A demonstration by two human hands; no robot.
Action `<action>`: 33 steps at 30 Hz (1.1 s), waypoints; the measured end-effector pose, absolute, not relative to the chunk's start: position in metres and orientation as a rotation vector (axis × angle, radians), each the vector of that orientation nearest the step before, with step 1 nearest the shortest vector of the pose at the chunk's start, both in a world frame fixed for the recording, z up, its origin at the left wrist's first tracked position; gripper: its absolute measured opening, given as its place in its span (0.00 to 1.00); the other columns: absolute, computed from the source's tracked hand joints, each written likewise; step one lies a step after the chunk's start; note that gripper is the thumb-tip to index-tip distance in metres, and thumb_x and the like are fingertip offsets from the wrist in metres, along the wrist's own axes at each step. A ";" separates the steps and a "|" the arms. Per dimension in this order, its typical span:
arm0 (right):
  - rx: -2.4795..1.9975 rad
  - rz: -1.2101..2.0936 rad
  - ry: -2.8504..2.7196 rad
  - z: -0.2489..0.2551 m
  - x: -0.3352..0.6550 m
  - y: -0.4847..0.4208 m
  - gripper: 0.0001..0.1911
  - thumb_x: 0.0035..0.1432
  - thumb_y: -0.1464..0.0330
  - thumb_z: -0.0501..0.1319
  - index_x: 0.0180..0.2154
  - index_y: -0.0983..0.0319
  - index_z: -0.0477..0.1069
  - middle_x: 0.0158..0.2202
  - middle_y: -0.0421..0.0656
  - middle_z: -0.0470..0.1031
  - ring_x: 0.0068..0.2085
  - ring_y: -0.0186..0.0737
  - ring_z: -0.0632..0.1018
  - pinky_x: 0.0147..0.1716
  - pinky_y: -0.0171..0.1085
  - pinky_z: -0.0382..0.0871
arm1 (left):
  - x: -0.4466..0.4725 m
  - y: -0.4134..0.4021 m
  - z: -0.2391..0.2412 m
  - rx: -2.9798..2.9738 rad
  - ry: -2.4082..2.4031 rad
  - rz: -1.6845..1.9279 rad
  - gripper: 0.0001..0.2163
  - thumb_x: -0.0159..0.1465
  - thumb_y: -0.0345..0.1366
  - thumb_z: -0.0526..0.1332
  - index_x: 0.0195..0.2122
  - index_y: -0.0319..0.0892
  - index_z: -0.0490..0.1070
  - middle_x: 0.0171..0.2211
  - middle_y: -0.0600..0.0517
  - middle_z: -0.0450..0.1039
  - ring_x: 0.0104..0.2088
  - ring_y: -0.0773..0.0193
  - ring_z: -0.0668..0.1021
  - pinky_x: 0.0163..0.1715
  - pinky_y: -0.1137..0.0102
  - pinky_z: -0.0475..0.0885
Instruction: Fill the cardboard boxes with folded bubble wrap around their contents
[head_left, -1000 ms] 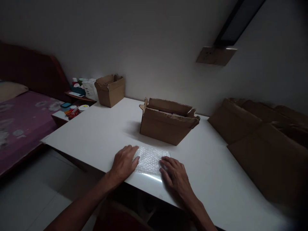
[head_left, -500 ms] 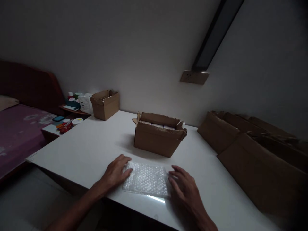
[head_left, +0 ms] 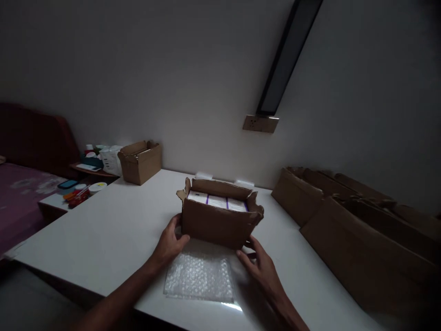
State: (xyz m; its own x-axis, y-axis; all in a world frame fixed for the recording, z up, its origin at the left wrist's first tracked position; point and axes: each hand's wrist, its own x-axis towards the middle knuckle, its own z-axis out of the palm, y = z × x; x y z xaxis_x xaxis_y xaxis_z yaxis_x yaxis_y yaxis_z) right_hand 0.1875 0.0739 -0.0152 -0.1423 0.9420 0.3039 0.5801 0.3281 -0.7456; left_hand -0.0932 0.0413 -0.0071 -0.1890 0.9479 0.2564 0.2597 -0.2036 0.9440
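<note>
An open cardboard box (head_left: 213, 225) stands on the white table in front of me, its torn flaps sticking up. Inside it, white packs with purple edges (head_left: 217, 202) sit side by side. My left hand (head_left: 171, 239) holds the box's lower left side, thumb toward the front. My right hand (head_left: 260, 262) is curled at its lower right corner, the fingers partly hidden behind it. Between my forearms a flat sheet of bubble wrap (head_left: 200, 276) lies on the table, its far edge close to the box's base.
A smaller open carton (head_left: 143, 163) stands at the table's far left corner. Large open cartons (head_left: 361, 248) line the right side. Clear or white flat pieces (head_left: 244, 184) lie by the wall. A bed (head_left: 20, 188) and a side table with small items are at left.
Both hands have moved forward from the sides of the bubble wrap to the sides of the cardboard box. The box now sits closer to the wrap, and its packs show more.
</note>
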 end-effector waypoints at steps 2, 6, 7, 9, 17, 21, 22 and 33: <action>-1.371 0.618 -1.850 -0.011 0.194 0.059 0.32 0.57 0.53 0.59 0.58 0.64 0.64 0.48 0.52 0.78 0.30 0.41 0.79 0.32 0.43 0.75 | -0.094 0.031 -0.006 1.478 1.436 1.418 0.28 0.56 0.33 0.59 0.59 0.36 0.60 0.57 0.40 0.69 0.58 0.53 0.72 0.58 0.56 0.67; -1.440 0.606 -1.896 0.002 0.205 0.051 0.29 0.55 0.55 0.59 0.54 0.64 0.70 0.44 0.51 0.80 0.32 0.44 0.80 0.34 0.43 0.74 | -0.105 0.020 -0.004 1.554 1.587 1.283 0.29 0.57 0.34 0.59 0.61 0.34 0.58 0.57 0.37 0.69 0.56 0.52 0.73 0.57 0.56 0.67; -1.481 0.586 -1.906 0.003 0.206 0.051 0.26 0.56 0.55 0.59 0.52 0.63 0.72 0.42 0.50 0.81 0.33 0.45 0.80 0.35 0.43 0.74 | -0.109 0.015 -0.005 1.589 1.688 1.201 0.30 0.58 0.34 0.59 0.62 0.34 0.57 0.56 0.37 0.69 0.55 0.52 0.74 0.56 0.56 0.67; -1.581 0.547 -1.953 0.004 0.205 0.046 0.22 0.57 0.54 0.57 0.46 0.60 0.76 0.36 0.46 0.82 0.34 0.46 0.81 0.34 0.42 0.72 | -0.116 0.002 -0.008 1.690 1.918 0.984 0.28 0.59 0.36 0.59 0.61 0.36 0.60 0.53 0.38 0.71 0.53 0.50 0.74 0.54 0.55 0.67; -1.486 0.286 -2.308 -0.002 0.152 0.023 0.17 0.61 0.57 0.58 0.23 0.58 0.66 0.23 0.43 0.75 0.25 0.41 0.74 0.25 0.38 0.59 | -0.110 -0.027 -0.005 1.837 2.091 0.561 0.07 0.59 0.34 0.59 0.38 0.42 0.73 0.33 0.50 0.76 0.35 0.59 0.76 0.40 0.65 0.67; -1.439 0.546 -2.127 -0.010 0.156 0.022 0.12 0.59 0.59 0.57 0.27 0.57 0.64 0.22 0.39 0.73 0.23 0.38 0.72 0.24 0.36 0.60 | -0.107 -0.030 -0.010 1.821 2.049 0.588 0.04 0.56 0.30 0.58 0.33 0.43 0.71 0.31 0.52 0.75 0.34 0.61 0.75 0.38 0.68 0.68; -1.415 0.614 -2.060 -0.012 0.159 0.021 0.11 0.58 0.58 0.58 0.28 0.57 0.64 0.23 0.39 0.73 0.24 0.38 0.72 0.24 0.36 0.62 | -0.108 -0.032 -0.011 1.817 2.043 0.598 0.06 0.56 0.30 0.59 0.35 0.42 0.71 0.34 0.51 0.75 0.35 0.61 0.75 0.39 0.67 0.69; -0.861 0.651 -1.976 0.011 0.172 -0.009 0.04 0.59 0.68 0.55 0.33 0.58 0.68 0.35 0.44 0.76 0.39 0.42 0.78 0.38 0.37 0.73 | -0.109 -0.035 0.000 1.640 1.541 0.737 0.28 0.52 0.35 0.61 0.57 0.40 0.66 0.48 0.45 0.74 0.47 0.54 0.76 0.47 0.63 0.70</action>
